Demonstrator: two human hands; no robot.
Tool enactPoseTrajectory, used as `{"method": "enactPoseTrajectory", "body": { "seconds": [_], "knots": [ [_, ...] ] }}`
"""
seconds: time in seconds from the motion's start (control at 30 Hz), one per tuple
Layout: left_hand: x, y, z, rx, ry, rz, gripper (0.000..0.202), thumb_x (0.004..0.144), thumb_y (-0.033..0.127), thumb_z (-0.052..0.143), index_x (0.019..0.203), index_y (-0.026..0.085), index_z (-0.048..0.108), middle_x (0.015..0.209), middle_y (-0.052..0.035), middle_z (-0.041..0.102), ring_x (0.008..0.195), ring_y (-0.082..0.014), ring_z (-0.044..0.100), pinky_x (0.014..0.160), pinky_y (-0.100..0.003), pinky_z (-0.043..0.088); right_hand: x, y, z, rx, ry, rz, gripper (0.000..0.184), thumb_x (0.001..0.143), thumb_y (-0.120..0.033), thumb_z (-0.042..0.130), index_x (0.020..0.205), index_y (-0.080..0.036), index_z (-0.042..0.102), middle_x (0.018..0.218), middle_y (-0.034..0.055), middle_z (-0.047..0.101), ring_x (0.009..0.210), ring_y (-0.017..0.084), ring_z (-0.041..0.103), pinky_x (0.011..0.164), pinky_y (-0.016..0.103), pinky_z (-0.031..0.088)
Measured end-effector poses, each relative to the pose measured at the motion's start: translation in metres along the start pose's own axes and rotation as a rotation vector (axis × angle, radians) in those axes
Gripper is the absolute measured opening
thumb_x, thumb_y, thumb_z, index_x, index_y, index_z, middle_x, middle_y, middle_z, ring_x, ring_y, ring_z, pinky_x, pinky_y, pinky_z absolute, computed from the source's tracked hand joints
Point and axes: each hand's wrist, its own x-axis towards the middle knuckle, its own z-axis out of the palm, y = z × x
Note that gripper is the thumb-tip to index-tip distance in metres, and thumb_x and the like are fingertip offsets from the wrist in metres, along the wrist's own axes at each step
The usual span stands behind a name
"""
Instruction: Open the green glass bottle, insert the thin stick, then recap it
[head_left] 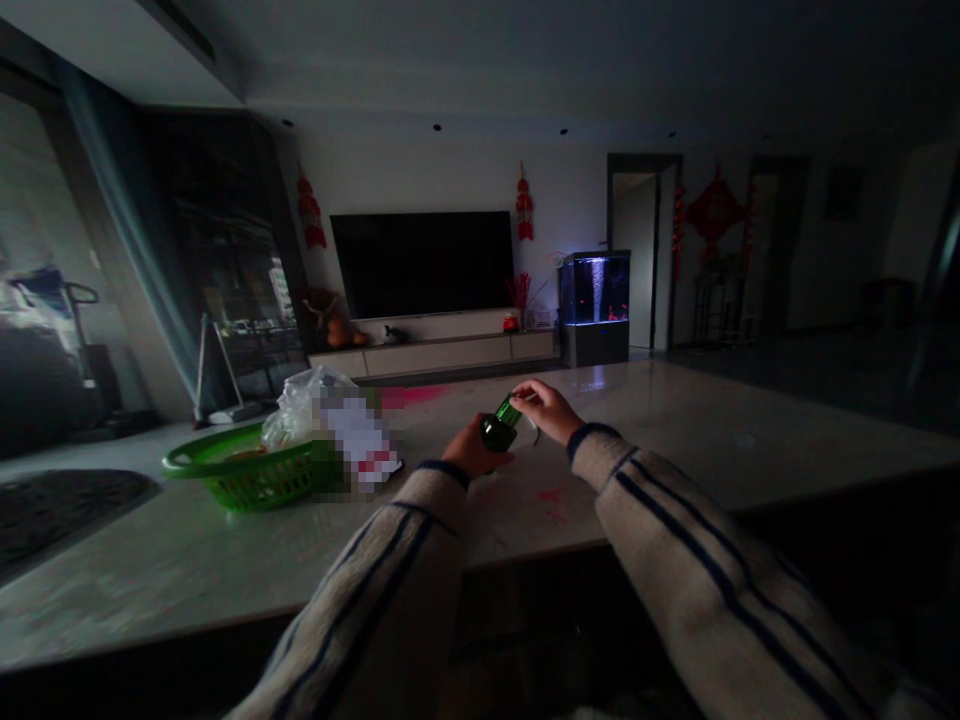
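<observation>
My left hand is wrapped round the body of a small dark green bottle, held above a pale stone counter. My right hand pinches at the bottle's neck or top, fingers closed; what is between its fingertips is too small and dark to name. Both arms wear cream sleeves with dark stripes. The room is dim.
A green plastic basket with a clear plastic bag and a white packet stands on the counter to the left. Beyond are a large dark television, a low cabinet, a lit fish tank and a doorway.
</observation>
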Motion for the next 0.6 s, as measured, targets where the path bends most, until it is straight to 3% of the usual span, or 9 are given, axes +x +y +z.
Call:
{"method": "enactPoseTrajectory", "body": {
  "seconds": [0.6],
  "knots": [
    [0.0006, -0.0009, 0.0006, 0.006, -0.008, 0.008, 0.064, 0.051, 0.035, 0.073, 0.105, 0.017, 0.044, 0.089, -0.0059, 0.061, 0.081, -0.019, 0.059, 0.071, -0.029, 0.046, 0.0017, 0.0033, 0.0016, -0.028, 0.022, 0.001, 0.036, 0.073, -0.05, 0.05, 0.088, -0.017, 0.055, 0.085, 0.0035, 0.058, 0.079, 0.013, 0.054, 0.069, 0.026, 0.043]
  ]
}}
